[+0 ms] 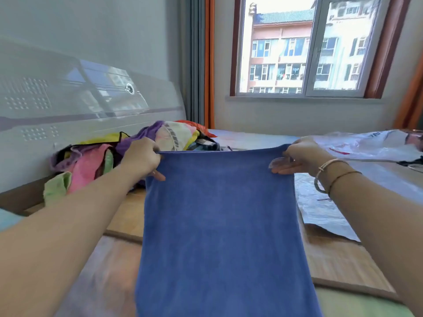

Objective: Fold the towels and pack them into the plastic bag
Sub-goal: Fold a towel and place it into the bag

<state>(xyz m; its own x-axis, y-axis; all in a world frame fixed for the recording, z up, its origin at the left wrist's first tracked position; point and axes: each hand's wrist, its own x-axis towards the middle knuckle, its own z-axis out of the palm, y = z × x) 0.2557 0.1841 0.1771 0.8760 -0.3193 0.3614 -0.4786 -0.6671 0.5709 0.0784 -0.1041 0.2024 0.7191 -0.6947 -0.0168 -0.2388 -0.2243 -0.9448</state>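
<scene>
Left hand point(142, 156) and right hand point(299, 157) each pinch a top corner of the blue towel point(219, 225) at centre frame; the plastic bag point(375, 145) lies flat at right, contents unclear

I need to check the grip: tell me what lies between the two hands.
In the head view, the top edge of the blue towel stretches between the left hand and the right hand; each grips a top corner.

There is only one view, from a camera on the person's head. It looks forward and down, close over the bed point(343, 259), toward the window point(309, 46).
</scene>
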